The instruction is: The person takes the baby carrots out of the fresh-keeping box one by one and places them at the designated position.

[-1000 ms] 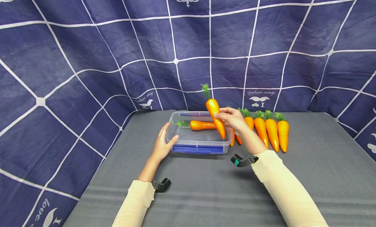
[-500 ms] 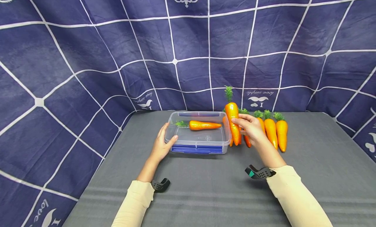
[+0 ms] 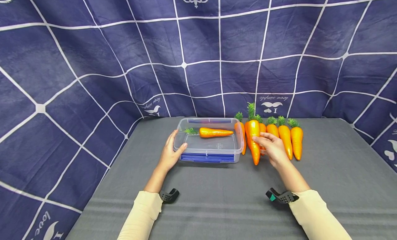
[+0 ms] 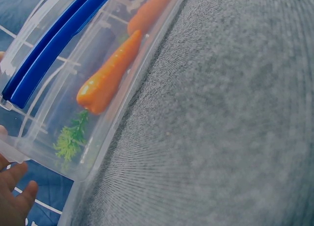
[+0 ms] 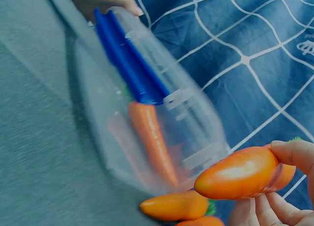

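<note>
A clear plastic box (image 3: 193, 151) with blue clips stands on the grey cloth, one orange carrot with a green top (image 3: 214, 132) lying inside it. My left hand (image 3: 169, 153) rests against the box's left side, thumb at the front corner and fingers spread along the wall. Right of the box, my right hand (image 3: 274, 148) pinches another carrot (image 3: 254, 140) between thumb and fingers, its tip toward me. In the right wrist view the held carrot (image 5: 240, 172) shows its blunt tip, with loose carrots (image 5: 176, 206) below it.
Several carrots lie in a row right of the box, among them the rightmost carrot (image 3: 296, 143) and a carrot (image 3: 242, 135) close against the box. A dark blue curtain (image 3: 198, 78) with white lines hangs behind the grey table surface (image 3: 217, 198).
My right hand has moved right and toward me, carrying its carrot from over the box to the row of carrots and lower down. My left hand stays at the box.
</note>
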Action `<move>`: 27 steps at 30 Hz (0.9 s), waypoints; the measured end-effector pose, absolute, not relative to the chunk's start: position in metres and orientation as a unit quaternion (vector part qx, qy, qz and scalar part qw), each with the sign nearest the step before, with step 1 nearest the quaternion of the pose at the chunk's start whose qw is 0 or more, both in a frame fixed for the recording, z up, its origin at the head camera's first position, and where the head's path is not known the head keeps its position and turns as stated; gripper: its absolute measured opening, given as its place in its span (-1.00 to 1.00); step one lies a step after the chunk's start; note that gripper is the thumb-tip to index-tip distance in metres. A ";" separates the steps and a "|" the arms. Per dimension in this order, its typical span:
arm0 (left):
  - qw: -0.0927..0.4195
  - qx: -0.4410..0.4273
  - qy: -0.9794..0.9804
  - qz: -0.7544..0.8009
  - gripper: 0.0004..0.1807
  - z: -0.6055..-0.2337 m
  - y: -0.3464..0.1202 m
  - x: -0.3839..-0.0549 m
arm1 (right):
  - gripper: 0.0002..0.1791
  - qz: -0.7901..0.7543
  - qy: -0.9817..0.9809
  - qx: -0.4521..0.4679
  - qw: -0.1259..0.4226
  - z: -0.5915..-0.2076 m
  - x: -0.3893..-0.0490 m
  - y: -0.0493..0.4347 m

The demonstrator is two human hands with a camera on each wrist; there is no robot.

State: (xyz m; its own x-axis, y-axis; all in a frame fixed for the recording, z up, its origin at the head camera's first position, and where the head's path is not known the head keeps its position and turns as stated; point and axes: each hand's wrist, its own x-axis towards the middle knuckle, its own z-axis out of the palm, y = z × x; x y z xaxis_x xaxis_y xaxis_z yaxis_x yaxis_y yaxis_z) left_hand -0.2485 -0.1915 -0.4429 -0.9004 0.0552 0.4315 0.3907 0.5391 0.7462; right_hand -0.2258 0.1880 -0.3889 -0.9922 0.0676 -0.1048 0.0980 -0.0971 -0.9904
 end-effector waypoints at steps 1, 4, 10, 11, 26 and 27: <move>0.182 -0.131 -0.858 -0.462 -0.21 -0.443 -0.192 -0.248 | -0.45 -0.738 0.672 0.064 0.013 -0.392 -0.225 0.189; 0.182 -0.130 -0.859 -0.461 -0.22 -0.443 -0.192 -0.249 | -0.43 -0.734 0.676 0.068 0.020 -0.401 -0.222 0.190; 0.183 -0.129 -0.859 -0.461 -0.22 -0.443 -0.193 -0.249 | -0.38 -0.710 0.698 0.084 0.033 -0.416 -0.216 0.187; 0.183 -0.129 -0.859 -0.461 -0.22 -0.443 -0.193 -0.249 | -0.37 -0.707 0.701 0.086 0.036 -0.418 -0.215 0.187; 0.183 -0.132 -0.859 -0.459 -0.21 -0.444 -0.192 -0.249 | -0.36 -0.627 0.771 0.099 0.035 -0.435 -0.203 0.179; 0.183 -0.133 -0.859 -0.459 -0.21 -0.444 -0.192 -0.249 | -0.37 -0.619 0.778 0.101 0.034 -0.435 -0.203 0.179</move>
